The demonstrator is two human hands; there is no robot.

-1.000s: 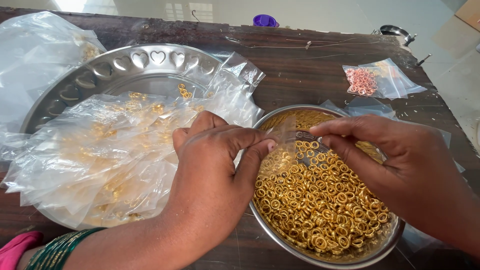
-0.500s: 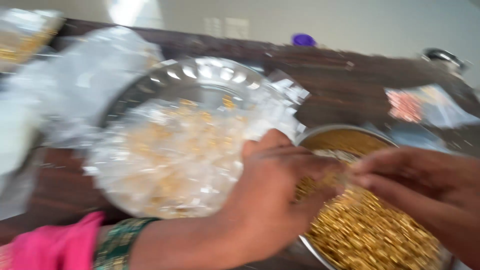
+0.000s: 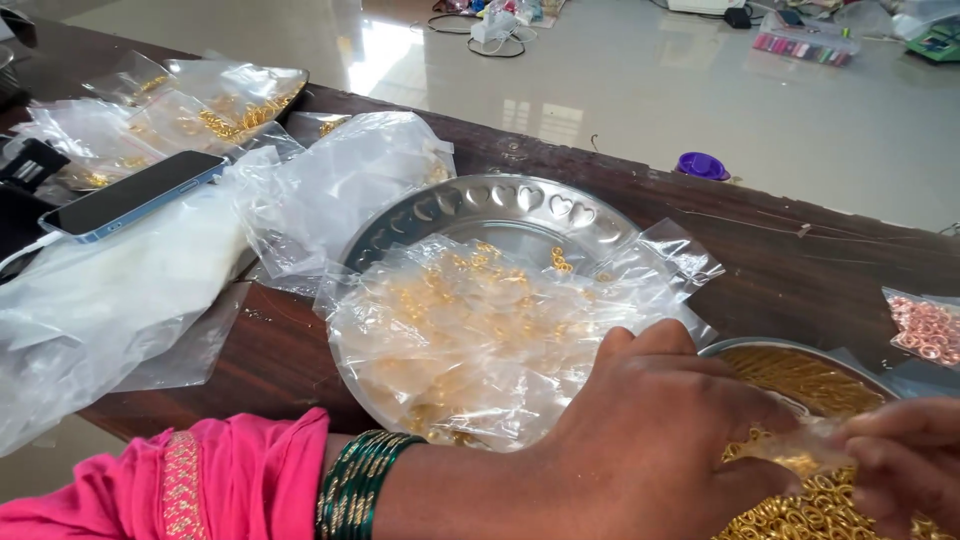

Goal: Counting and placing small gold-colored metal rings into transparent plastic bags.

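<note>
Head view shows the left hand (image 3: 650,440) and right hand (image 3: 905,455) pinching a small clear pouch (image 3: 800,447) between their fingertips, just above the bowl of gold rings (image 3: 800,365); it looks light, limp and slippery, best gripped by its edges.

A large steel plate (image 3: 520,200) with heart shapes pressed round its rim sits on the dark wooden table (image 3: 800,260), heaped with clear packets of small gold pieces (image 3: 470,330). To its left lie more crumpled clear bags (image 3: 340,190), and a phone (image 3: 130,195) rests face up on white plastic sheeting (image 3: 110,290). A packet of pink rings (image 3: 925,328) lies at the right edge, and a small purple cap (image 3: 703,165) sits near the far edge
</note>
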